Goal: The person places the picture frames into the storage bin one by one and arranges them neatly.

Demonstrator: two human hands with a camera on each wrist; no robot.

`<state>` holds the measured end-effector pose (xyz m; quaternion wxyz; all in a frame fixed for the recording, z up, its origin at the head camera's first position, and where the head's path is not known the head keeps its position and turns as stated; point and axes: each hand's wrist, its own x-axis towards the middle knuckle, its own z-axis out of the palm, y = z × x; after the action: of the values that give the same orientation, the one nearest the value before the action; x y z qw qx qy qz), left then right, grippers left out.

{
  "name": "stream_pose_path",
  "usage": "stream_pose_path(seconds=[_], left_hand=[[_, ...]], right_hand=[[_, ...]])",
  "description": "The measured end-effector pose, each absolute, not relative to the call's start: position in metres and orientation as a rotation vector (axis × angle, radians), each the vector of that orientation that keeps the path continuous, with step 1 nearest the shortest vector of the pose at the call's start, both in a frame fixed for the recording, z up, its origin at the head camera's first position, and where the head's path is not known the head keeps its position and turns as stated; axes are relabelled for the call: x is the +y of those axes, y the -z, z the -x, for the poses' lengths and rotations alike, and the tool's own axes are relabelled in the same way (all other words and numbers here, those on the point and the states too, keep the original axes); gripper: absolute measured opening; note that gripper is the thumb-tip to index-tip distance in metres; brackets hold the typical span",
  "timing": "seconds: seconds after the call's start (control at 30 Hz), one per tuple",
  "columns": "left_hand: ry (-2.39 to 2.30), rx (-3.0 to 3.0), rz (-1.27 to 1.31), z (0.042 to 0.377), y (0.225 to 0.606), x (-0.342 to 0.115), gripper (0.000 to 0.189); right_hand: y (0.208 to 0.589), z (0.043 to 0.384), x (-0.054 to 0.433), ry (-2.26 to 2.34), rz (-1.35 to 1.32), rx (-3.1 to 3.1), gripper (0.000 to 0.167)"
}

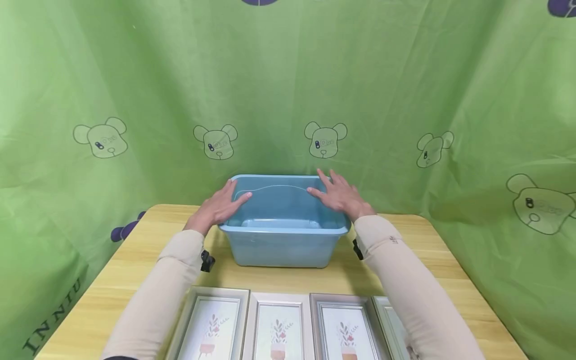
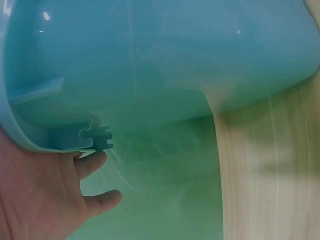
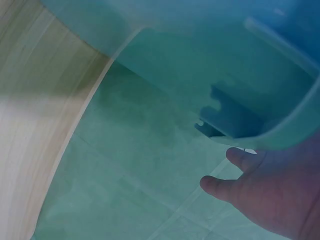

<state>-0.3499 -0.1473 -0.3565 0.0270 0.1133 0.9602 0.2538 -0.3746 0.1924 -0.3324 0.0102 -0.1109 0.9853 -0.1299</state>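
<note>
A light blue plastic basin (image 1: pixel 283 247) stands upright on the wooden table near its back edge. My left hand (image 1: pixel 217 206) rests at the basin's left rim, thumb stretched over the inside. At the right rim lies my right hand (image 1: pixel 340 196), its fingers spread and its thumb pointing inward. In the left wrist view, the left hand (image 2: pixel 42 195) sits against the underside of the rim with straight fingers reaching past it. The right wrist view has the right hand (image 3: pixel 275 192) beneath the rim on its side, fingers extended. Both palms are partly hidden by the rim.
Several picture frames with potted-plant prints lie in a row at the table's front, among them a white frame (image 1: pixel 278 327) and a grey one (image 1: pixel 346 327). My right sleeve covers part of the rightmost. A green curtain (image 1: pixel 270 90) hangs behind the wooden table (image 1: pixel 427 250).
</note>
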Motion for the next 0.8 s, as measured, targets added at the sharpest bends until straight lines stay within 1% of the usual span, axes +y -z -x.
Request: stream_pose_path(seconds=[0.27, 0.47, 0.67, 0.8], left_hand=[[-0.945, 2.917, -0.362, 0.333, 0.363, -0.155, 0.100], [-1.013, 2.910, -0.355, 0.320, 0.373, -0.160, 0.106], [-1.116, 2.888, -0.359, 0.311, 0.383, -0.167, 0.117], [-1.168, 2.860, -0.370, 0.307, 0.387, -0.169, 0.121]], right_hand=[[0.336, 0.367, 0.199, 0.426, 0.386, 3.071, 0.084], [0.339, 0.360, 0.206, 0.466, 0.405, 3.069, 0.081], [0.342, 0.352, 0.212, 0.510, 0.457, 3.073, 0.081], [0.344, 0.345, 0.216, 0.524, 0.478, 3.084, 0.082]])
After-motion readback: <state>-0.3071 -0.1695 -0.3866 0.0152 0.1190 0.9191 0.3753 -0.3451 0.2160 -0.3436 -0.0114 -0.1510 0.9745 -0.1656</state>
